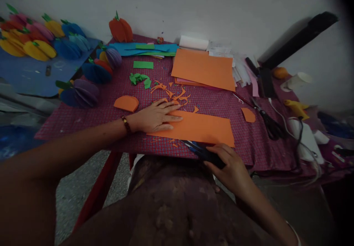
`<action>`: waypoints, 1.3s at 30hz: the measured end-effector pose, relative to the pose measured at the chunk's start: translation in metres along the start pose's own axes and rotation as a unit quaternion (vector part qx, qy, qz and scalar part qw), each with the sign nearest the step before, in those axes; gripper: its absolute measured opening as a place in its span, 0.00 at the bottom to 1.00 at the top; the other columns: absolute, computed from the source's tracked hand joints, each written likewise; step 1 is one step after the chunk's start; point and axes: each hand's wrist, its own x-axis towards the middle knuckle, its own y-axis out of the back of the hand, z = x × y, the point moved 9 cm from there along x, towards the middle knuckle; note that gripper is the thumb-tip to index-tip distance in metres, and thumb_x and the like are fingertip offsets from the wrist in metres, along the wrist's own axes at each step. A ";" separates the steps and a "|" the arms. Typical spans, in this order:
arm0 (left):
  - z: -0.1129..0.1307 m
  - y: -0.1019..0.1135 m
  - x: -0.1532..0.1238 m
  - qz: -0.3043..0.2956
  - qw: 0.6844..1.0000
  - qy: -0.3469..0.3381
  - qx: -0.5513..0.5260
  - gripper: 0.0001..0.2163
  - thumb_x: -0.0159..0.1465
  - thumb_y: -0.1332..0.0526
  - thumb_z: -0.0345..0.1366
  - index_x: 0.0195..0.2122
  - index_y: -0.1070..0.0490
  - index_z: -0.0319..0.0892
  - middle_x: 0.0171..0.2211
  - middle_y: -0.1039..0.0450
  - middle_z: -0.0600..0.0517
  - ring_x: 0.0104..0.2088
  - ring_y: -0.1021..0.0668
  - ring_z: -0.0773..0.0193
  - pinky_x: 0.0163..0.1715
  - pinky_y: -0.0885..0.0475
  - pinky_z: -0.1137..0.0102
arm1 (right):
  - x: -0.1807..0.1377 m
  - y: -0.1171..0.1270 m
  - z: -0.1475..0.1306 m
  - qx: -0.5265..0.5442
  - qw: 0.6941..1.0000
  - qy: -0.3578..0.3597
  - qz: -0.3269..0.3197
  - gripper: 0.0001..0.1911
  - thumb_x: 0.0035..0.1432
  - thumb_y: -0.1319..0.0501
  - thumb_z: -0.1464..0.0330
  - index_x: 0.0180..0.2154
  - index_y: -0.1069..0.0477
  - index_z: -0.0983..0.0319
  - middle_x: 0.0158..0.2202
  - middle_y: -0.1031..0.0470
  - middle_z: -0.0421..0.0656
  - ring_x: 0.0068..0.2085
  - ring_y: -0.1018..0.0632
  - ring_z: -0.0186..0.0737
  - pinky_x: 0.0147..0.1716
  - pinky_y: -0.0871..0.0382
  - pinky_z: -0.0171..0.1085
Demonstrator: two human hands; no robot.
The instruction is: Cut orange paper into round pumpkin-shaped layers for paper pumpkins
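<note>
My left hand [159, 118] lies flat with its fingers stretched out on the left end of an orange paper strip [201, 126]. My right hand [232, 165] is closed around a long black tool [207, 154] with grey and blue parts toward its narrow end. That tool lies along the near edge of the strip, at the table's front edge; its exact kind is unclear. Thin orange paper scraps [166, 87] lie just beyond my left hand. A cut orange paper piece with rounded corners [126, 103] sits left of it, and a smaller orange piece [248, 115] lies to the right.
Larger orange sheets [203, 67] lie at the back, beside blue paper strips [124, 49] and green scraps [137, 78]. Black-handled scissors [271, 124] and a yellow glue gun [295, 108] are on the right. Colourful paper pumpkins [40, 50] stand at left; a red one [121, 29] is behind.
</note>
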 end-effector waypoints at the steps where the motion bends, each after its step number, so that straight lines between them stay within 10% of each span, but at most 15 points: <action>1: 0.000 0.001 0.000 0.003 1.000 0.001 -0.004 0.23 0.68 0.53 0.51 0.63 0.43 0.56 0.69 0.57 0.50 0.68 0.50 0.52 0.63 0.60 0.52 | 0.000 0.000 0.000 0.005 1.000 -0.001 -0.004 0.14 0.56 0.36 0.69 0.45 0.30 0.63 0.41 0.27 0.49 0.43 0.25 0.47 0.42 0.28 0.45; 39: 0.002 0.005 -0.001 0.011 0.999 0.015 -0.034 0.24 0.67 0.53 0.52 0.63 0.42 0.57 0.69 0.54 0.53 0.68 0.49 0.53 0.64 0.58 0.54 | 0.034 -0.028 -0.035 0.035 0.999 0.010 -0.030 0.13 0.57 0.38 0.67 0.45 0.29 0.63 0.41 0.27 0.50 0.43 0.25 0.48 0.42 0.27 0.47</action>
